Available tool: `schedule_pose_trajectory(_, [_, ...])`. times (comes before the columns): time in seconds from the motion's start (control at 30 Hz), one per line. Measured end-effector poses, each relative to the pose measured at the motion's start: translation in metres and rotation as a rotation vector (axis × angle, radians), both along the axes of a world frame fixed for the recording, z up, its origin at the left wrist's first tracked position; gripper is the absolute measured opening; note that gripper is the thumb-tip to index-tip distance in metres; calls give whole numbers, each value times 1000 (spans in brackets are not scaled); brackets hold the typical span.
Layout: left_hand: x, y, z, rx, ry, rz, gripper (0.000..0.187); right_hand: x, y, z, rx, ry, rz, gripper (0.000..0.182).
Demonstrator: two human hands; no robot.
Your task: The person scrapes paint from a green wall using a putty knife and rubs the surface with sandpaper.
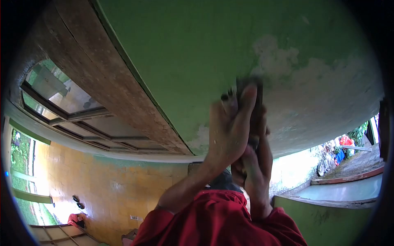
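Note:
Both my hands are raised against a green wall (184,49) with pale patches where the paint is gone. My left hand (236,119) is closed, its thumb lying along a dark flat tool (258,100) whose upper end meets the wall. A small dark-ended object (227,96), too blurred to name, shows beside its fingers. My right hand (256,158) is closed around the lower part of the same tool, just below and to the right of my left hand. Motion blurs the tool's tip.
A worn wooden door frame (111,78) with glass panes (106,125) runs along the left. Yellow floor tiles (115,184) lie below, with dark sandals (78,201) on them. At the right is an opening with a ledge (344,188) and a green low wall (324,221).

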State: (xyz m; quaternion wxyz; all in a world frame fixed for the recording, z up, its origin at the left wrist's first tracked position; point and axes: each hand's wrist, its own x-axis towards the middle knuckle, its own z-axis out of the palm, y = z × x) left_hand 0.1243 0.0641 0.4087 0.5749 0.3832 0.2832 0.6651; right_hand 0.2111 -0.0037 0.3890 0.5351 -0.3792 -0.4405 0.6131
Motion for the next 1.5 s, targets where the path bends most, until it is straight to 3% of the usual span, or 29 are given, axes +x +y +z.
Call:
schedule_pose_trajectory(0.07, [-2, 4, -2, -24, -50, -15, 33, -2, -4, -4, -14, -24, -15, 48])
schedule_pose_trajectory(0.23, [-3, 3, 15, 24, -43, -44, 34, 1, 3, 11, 24, 40, 39, 50])
schedule_pose_trajectory(0.3, [-3, 1, 1, -15, -25, -30, 30, -4, -3, -12, 36, -106, -58, 67])
schedule_pose_trajectory(0.37, [-3, 2, -3, -83, -16, -33, 27, -3, 0, -5, -21, -105, -58, 69])
schedule_pose_trajectory(0.47, [-1, 0, 6, -10, -82, -89, 28, 2, 1, 7, 16, -60, 6, 66])
schedule_pose_trajectory(0.53, [-4, -3, -5, -117, -61, -59, 28, -1, -5, -2, 13, -73, -34, 36])
schedule_pose_trajectory(0.63, [-4, -2, 1, -143, -125, -80, 28, 3, -2, 4, -46, 20, 70, 32])
schedule_pose_trajectory(0.87, [-4, 0, -1, -80, -39, -64, 29, -1, 1, -5, 4, 21, -6, 38])
schedule_pose_trajectory(0.93, [-6, 2, 19, -10, -12, -40, 40, 1, 0, -2, 13, -32, -22, 39])
schedule_pose_trajectory(1.03, [-6, -3, -9, -89, -48, -51, 39, -3, -3, -7, 7, -58, -23, 40])
schedule_pose_trajectory(1.2, [-5, -3, -5, -112, -113, -94, 28, 6, -10, 1, -89, 4, 97, 38])
schedule_pose_trajectory(1.27, [-6, -4, -5, -80, -57, -93, 28, 0, -9, -14, -65, -49, -26, 38])
schedule_pose_trajectory(1.43, [-6, -5, -2, -131, -55, -102, 29, 0, -10, -2, -32, 26, 54, 37])
schedule_pose_trajectory(1.5, [-3, -6, -8, -110, -47, -85, 33, -4, -7, -12, -12, -42, -76, 39])
